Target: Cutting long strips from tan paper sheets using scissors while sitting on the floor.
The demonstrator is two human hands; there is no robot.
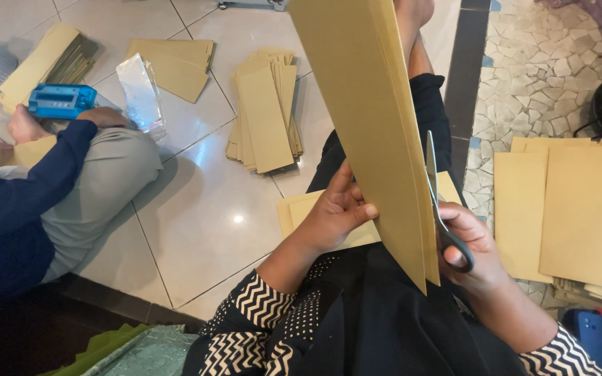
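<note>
While another person in a dark blue sleeve and grey trousers sits at the far left beside a blue hole punch, the floor between the two carries loose goods: a clear plastic sleeve, a small heap of folded brown paper, and a fanned stack of brown envelopes.

Moving to the middle, the left hand has its grip pinched on the near edge of a tall folded brown paper sheet, thumb on the face toward the camera and fingers behind it. That sheet stands nearly upright over the lap, its long axis running from the lower right up and away to the upper left of the view, with more brown paper lying flat under it.

Just right of the sheet, the right hand is closed through the dark loops of a pair of scissors. Their blades point upward along the sheet's right edge, lying against it, so the paper sits immediately left of the blades; whether they are parted I cannot tell.

Further right, flat piles of brown envelopes rest on the patterned stone floor.
</note>
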